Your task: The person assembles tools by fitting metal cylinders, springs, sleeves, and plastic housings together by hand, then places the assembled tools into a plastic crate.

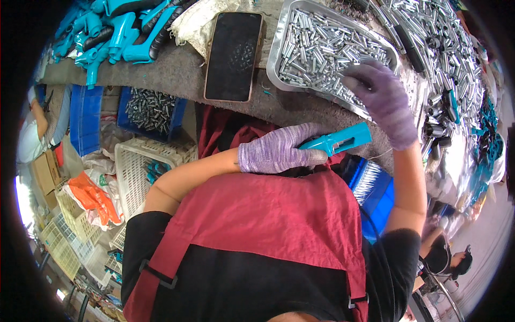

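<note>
My left hand (281, 150), in a purple-white knitted glove, is wrapped round a teal plastic tool housing (351, 138) with a long slot in its side. It holds the housing in front of my red apron, its slotted end pointing right. My right hand (387, 104), gloved too, reaches over the near right part of a metal tray (272, 67) heaped with short silvery metal pins (316, 51). Its fingers are curled together just at the pins. Whether a pin is between the fingertips cannot be made out.
A phone (234, 56) lies left of the tray. Teal pistol-shaped tool bodies (120, 35) pile up at far left. More metal parts (445, 43) cover the right side. Below the bench edge are a blue bin of metal parts (150, 110), a white basket (140, 177) and a blue box (378, 196).
</note>
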Demonstrator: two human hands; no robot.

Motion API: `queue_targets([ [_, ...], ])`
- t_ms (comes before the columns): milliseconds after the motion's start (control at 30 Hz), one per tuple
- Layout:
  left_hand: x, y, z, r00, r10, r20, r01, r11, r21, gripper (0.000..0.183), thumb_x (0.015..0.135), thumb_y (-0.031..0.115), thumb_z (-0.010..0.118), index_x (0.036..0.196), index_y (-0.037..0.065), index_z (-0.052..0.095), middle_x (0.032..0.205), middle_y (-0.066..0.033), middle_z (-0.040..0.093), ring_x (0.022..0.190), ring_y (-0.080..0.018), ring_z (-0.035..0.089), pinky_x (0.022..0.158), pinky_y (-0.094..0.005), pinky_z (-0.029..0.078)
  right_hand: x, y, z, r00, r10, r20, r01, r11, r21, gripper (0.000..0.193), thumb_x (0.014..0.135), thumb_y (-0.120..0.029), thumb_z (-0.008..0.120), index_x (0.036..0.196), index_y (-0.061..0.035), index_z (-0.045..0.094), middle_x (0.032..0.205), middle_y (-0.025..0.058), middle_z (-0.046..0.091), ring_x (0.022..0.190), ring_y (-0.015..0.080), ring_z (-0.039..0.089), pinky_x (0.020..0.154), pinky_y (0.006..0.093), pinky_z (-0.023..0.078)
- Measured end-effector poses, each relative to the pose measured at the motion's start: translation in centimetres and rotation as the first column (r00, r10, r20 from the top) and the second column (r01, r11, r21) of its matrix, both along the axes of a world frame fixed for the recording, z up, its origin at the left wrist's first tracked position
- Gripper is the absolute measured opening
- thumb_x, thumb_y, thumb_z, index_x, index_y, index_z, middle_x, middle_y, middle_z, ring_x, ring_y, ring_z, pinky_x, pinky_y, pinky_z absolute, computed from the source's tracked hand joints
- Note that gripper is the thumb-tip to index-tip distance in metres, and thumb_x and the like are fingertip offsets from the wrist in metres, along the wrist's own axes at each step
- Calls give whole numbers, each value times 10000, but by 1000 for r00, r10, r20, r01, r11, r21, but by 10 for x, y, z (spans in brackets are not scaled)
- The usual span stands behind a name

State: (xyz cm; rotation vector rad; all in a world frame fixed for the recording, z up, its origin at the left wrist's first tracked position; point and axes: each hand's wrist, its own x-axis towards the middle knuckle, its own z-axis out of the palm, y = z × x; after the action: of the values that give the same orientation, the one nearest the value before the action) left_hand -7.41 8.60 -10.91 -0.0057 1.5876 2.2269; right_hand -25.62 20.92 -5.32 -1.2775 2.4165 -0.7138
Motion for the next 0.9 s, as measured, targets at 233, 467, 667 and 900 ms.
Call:
queue_targets([
  [233, 8, -12, 6, 971, 99, 216, -150, 960, 236, 508, 825, 391, 597, 1163, 47, 439, 775, -42, 541, 645, -90, 511, 571, -236, 428, 0, -28, -13, 947, 204, -250, -52, 861, 506, 249, 807, -308, 547, 867, -77, 618, 850, 148, 616, 836, 322, 599, 733, 435, 469],
  [467, 9, -20, -7, 919, 253, 303, -350, 878, 327, 369, 810, 400, 571, 958, 75, 482, 584, -79, 523, 437, -132, 485, 414, -240, 409, 1, -18, -20, 900, 243, -363, -77, 906, 416, 223, 818, -296, 538, 881, -91, 602, 839, 145, 613, 798, 318, 598, 691, 437, 469],
  [667, 10, -21, -11, 896, 309, 320, -432, 775, 462, 405, 841, 474, 499, 918, 76, 492, 570, -66, 524, 405, -126, 482, 360, -244, 389, 23, -7, 1, 993, -23, -113, -1, 978, -207, 138, 782, -138, 632, 897, -79, 584, 776, 94, 609, 705, 272, 603, 617, 348, 484],
  [900, 11, -16, -7, 898, 240, 369, -398, 801, 448, 524, 832, 582, 445, 951, 76, 518, 585, -57, 518, 446, -118, 487, 407, -242, 391, 78, -10, -13, 988, 154, -30, -156, 940, -303, 139, 733, -104, 683, 816, -58, 581, 756, 107, 596, 685, 266, 601, 602, 343, 478],
])
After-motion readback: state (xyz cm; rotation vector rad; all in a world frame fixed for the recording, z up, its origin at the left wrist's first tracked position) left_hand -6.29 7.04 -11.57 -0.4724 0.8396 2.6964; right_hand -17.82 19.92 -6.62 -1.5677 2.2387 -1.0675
